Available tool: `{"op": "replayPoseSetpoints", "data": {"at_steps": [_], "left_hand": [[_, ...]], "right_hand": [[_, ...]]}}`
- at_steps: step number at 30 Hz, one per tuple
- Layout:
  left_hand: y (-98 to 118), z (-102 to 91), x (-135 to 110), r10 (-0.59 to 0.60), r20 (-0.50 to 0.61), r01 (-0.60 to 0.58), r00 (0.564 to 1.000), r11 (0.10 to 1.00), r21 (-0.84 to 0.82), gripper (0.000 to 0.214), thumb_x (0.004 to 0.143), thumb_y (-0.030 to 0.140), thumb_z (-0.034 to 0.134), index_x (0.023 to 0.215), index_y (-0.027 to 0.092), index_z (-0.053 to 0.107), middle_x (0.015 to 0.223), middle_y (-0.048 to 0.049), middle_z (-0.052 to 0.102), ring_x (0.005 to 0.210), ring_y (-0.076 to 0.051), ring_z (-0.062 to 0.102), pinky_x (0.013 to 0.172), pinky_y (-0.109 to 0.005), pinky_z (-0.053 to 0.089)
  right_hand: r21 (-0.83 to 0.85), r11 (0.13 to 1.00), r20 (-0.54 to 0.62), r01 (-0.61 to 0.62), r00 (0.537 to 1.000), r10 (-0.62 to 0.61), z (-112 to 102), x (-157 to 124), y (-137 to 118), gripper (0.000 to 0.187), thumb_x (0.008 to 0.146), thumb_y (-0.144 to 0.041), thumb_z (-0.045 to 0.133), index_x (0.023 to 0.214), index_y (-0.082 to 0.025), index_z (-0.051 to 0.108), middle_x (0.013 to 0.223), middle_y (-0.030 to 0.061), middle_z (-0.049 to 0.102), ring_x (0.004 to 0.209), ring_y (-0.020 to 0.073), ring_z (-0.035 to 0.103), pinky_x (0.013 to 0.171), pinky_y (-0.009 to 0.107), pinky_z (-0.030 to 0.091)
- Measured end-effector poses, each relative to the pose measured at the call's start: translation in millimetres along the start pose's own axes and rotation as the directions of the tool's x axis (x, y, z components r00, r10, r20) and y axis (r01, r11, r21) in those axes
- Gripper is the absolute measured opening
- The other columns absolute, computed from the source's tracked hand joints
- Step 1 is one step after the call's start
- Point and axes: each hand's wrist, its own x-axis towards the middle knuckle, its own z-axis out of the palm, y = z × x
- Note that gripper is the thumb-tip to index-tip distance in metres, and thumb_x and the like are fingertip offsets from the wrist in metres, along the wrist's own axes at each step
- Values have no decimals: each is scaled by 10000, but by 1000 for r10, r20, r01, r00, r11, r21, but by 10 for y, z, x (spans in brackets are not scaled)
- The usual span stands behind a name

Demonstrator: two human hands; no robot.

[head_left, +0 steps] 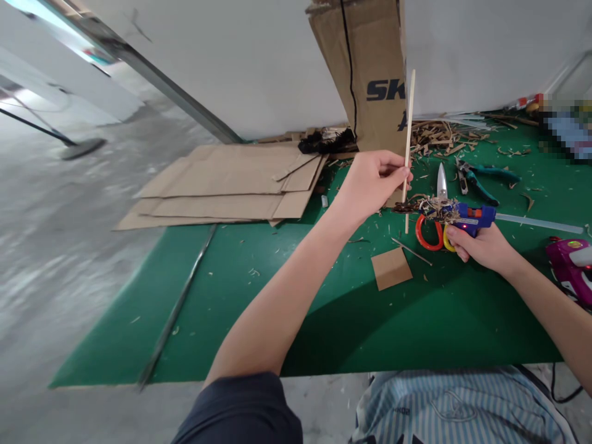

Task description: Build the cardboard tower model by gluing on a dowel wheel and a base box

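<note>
My left hand [377, 182] pinches a thin pale wooden stick [409, 120] and holds it nearly upright. My right hand [478, 245] grips a blue hot glue gun [483, 216] with a small red light showing. Dry brown shavings cling around the gun's front, and its nozzle end is beside the stick's lower part; whether they touch I cannot tell. A clear glue stick [539, 222] juts from the gun's back. Partly hidden under the gun lie scissors [429, 233] with red and yellow handles. A small cardboard square [391, 269] lies below, near a thin rod [411, 251].
Stacked cardboard sheets [222, 179] lie on the green table [351, 333] at left. Behind stands a tall cardboard box [370, 68] beside a pile of cardboard scraps [439, 139]. Teal-handled pliers [481, 179] lie at right, with a magenta glue gun [568, 265] near the edge.
</note>
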Motion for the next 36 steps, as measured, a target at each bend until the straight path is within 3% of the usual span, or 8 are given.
{"op": "replayPoseSetpoints", "data": {"at_steps": [7, 27, 36], "left_hand": [[19, -18, -11, -10, 9, 10, 1000, 1000, -16, 87, 878, 149, 611, 861, 158, 696, 837, -57, 740, 768, -154, 707, 782, -312, 591], [17, -41, -4, 22, -26, -22, 999, 1000, 3, 23, 847, 180, 657, 826, 177, 664, 830, -42, 736, 793, -152, 698, 808, -307, 569], [23, -44, 4, 29, -42, -27, 999, 999, 27, 22, 837, 177, 670, 817, 169, 664, 820, -48, 731, 782, -156, 691, 785, -310, 564]], "right_hand": [[88, 995, -11, 43, 999, -42, -2, -1, 57, 468, 832, -664, 655, 783, -203, 593, 461, -55, 511, 385, 98, 458, 439, 276, 417], [102, 994, 24, 34, 999, -37, -44, -23, 175, 439, 878, -610, 638, 732, -201, 577, 518, -32, 528, 419, 93, 449, 471, 276, 406], [-10, 999, -34, 36, 999, -36, -11, -44, 74, 441, 864, -614, 641, 712, -207, 568, 485, -48, 481, 432, 104, 468, 469, 273, 424]]}}
